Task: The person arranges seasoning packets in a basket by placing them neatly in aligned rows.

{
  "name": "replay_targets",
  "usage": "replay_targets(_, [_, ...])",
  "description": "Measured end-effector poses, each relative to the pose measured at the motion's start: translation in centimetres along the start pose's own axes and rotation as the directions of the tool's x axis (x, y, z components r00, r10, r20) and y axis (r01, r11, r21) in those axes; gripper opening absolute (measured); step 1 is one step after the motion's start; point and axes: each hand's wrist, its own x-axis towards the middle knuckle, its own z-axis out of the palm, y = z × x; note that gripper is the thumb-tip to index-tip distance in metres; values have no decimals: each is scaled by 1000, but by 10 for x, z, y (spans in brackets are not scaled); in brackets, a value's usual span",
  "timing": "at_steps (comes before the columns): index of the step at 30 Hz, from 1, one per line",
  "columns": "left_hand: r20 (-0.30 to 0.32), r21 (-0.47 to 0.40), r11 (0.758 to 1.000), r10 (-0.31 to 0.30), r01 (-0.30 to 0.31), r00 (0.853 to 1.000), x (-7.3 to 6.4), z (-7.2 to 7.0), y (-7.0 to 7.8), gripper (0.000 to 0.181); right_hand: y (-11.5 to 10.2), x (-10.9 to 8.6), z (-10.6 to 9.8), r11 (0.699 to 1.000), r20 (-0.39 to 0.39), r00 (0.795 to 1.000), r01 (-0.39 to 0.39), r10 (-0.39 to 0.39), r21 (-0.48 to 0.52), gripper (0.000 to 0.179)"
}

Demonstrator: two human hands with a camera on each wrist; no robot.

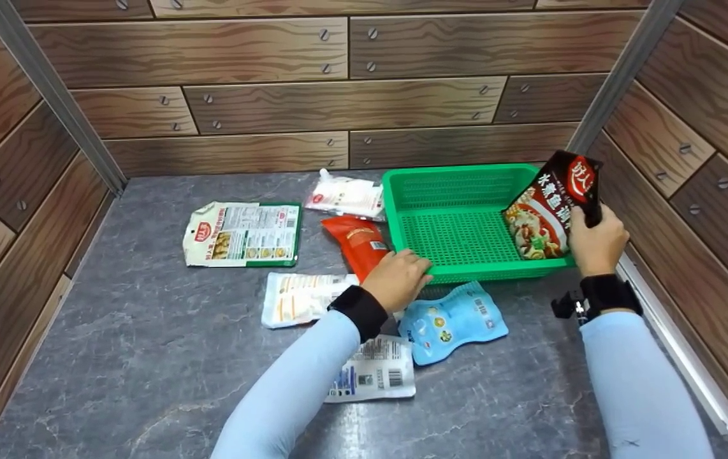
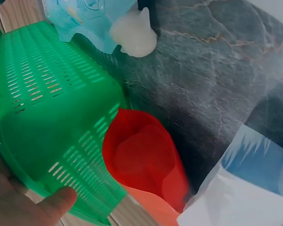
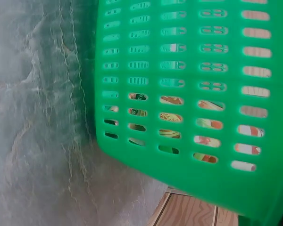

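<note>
A black-and-red seasoning packet [image 1: 546, 210] with a food picture stands tilted inside the right end of the green basket [image 1: 466, 275]. My right hand [image 1: 598, 245] holds that packet by its right side, thumb across the front. My left hand [image 1: 398, 280] grips the basket's near left corner. In the left wrist view, the left thumb [image 2: 61, 201] lies on the slotted outer wall. A red pouch [image 1: 357, 242] lies against the basket's left side, close to the left hand. Only the basket wall [image 3: 179, 165] fills the right wrist view, with bits of packet showing through its slots.
Left of the basket lie a green-and-white packet [image 1: 246, 234], a white spouted pouch [image 1: 348, 196] and a white-and-orange pouch [image 1: 303, 298]. A blue pouch [image 1: 453, 324] and a grey-white pouch [image 1: 380, 370] lie in front. Wood-patterned walls [image 1: 262, 54] enclose the table.
</note>
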Motion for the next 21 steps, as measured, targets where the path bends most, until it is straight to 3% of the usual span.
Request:
replay_targets(3, [8,-1,1000,-14,14,1000,-3,-4,0,39,-1,-1,-1,1000,-14,1000,-16,17,23,50])
replay_targets(7, [-31,-10,1000,0,0,1000,-6,-13,-3,43,-7,-4,-4,996,-26,998,-55,57,72,56])
replay_targets(9, [-60,-17,1000,4,-5,998,-8,-19,-7,43,-13,-6,-6,993,-64,996,-54,61,108,58])
replay_targets(12, [-107,-40,999,-7,3,994,-13,-27,-19,43,-26,-10,-7,989,-181,983,-16,43,150,57])
replay_targets(17, [-200,-116,991,-87,64,976,-27,-42,-49,42,-55,-27,-6,963,-370,920,206,-130,173,52])
replay_targets(19, [-224,-155,981,-151,118,963,-34,-49,-64,39,-73,-41,-3,925,-394,891,323,-227,198,47])
replay_targets(21, [-234,-193,962,-238,195,943,-42,-55,-81,37,-96,-60,-1,864,-402,858,438,-320,246,41])
